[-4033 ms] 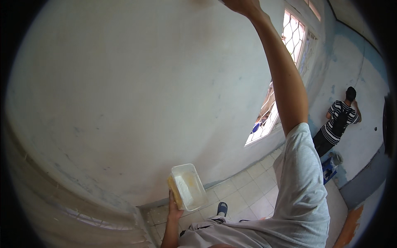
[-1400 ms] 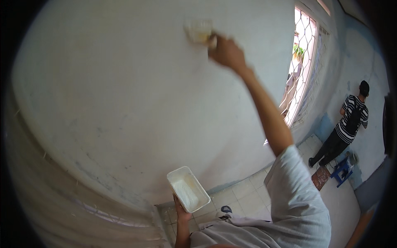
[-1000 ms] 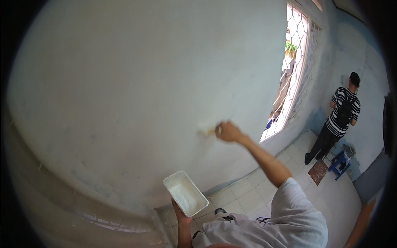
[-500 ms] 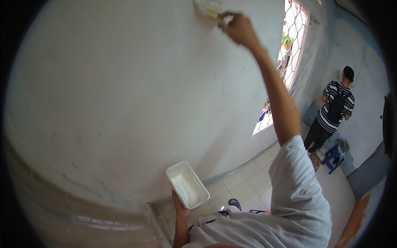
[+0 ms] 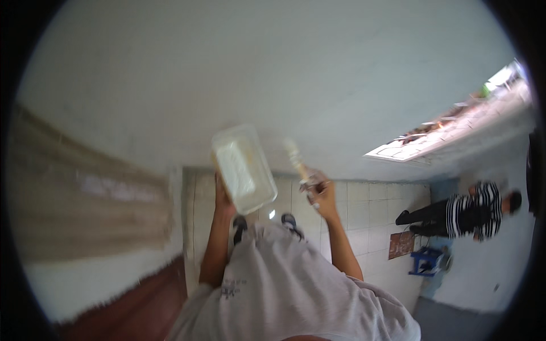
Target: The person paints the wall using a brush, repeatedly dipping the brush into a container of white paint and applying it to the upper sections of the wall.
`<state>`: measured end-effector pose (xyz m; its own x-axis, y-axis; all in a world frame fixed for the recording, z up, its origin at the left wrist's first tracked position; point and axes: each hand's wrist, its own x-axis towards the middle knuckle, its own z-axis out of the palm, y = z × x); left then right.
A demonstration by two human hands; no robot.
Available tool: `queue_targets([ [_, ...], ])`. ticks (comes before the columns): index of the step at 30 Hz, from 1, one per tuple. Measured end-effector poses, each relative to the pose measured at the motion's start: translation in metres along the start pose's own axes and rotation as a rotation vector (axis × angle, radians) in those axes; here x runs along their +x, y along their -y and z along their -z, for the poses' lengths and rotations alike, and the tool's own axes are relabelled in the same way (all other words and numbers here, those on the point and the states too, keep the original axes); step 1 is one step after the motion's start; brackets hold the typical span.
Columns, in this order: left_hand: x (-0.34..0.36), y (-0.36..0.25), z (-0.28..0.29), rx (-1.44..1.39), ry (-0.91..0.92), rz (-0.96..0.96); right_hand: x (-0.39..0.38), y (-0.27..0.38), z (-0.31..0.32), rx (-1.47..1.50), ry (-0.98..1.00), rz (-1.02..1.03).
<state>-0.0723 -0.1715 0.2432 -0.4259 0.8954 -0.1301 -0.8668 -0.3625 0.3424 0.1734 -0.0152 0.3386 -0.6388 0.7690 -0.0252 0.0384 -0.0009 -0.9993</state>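
A white rectangular plastic tub (image 5: pixel 263 181) with white paint (image 5: pixel 236 168) inside is held up in front of me. My left hand (image 5: pixel 223 196) grips it from its left side, the fingers partly hidden behind it. Just right of the tub, my right hand (image 5: pixel 319 192) is closed round the handle of a paintbrush (image 5: pixel 297 157), whose bristle end points up and away, blurred by motion. White paint smears the fingers of that hand. Brush and tub are apart. Beyond both rises the pale painted wall (image 5: pixel 296 79).
At the right stands a person (image 5: pixel 463 213) in a striped shirt, facing another wall, near a blue stool (image 5: pixel 425 261). A grilled window (image 5: pixel 438 133) opens in the wall at the upper right. Light tiles (image 5: pixel 367 219) cover the floor; a beige curtain-like panel (image 5: pixel 108 199) is at left.
My right hand has come down from high on the wall with the paintbrush, to beside the tub. The tub has risen in view, and my view has turned downward.
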Motion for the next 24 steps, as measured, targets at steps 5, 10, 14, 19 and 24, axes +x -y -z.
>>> queue_targets([
  [5, -0.048, 0.027, -0.012, -0.024, -0.175, -0.120, -0.029, 0.069, 0.041, 0.216, 0.141, 0.017],
  [10, -0.062, 0.064, -0.033, 0.107, -0.003, -0.175, -0.025, 0.083, 0.088, 0.174, 0.327, 0.072],
  [14, -0.056, 0.106, -0.052, 0.368, -0.229, -0.201, -0.026, 0.096, 0.122, 0.135, 0.419, 0.047],
  [19, -0.046, 0.153, -0.070, 0.409, -0.354, -0.158, -0.015, 0.101, 0.151, -0.539, 0.600, 0.030],
  [24, -0.035, 0.203, -0.059, 0.393, -0.344, -0.184, -0.018, 0.081, 0.179, -0.800, 0.647, 0.059],
])
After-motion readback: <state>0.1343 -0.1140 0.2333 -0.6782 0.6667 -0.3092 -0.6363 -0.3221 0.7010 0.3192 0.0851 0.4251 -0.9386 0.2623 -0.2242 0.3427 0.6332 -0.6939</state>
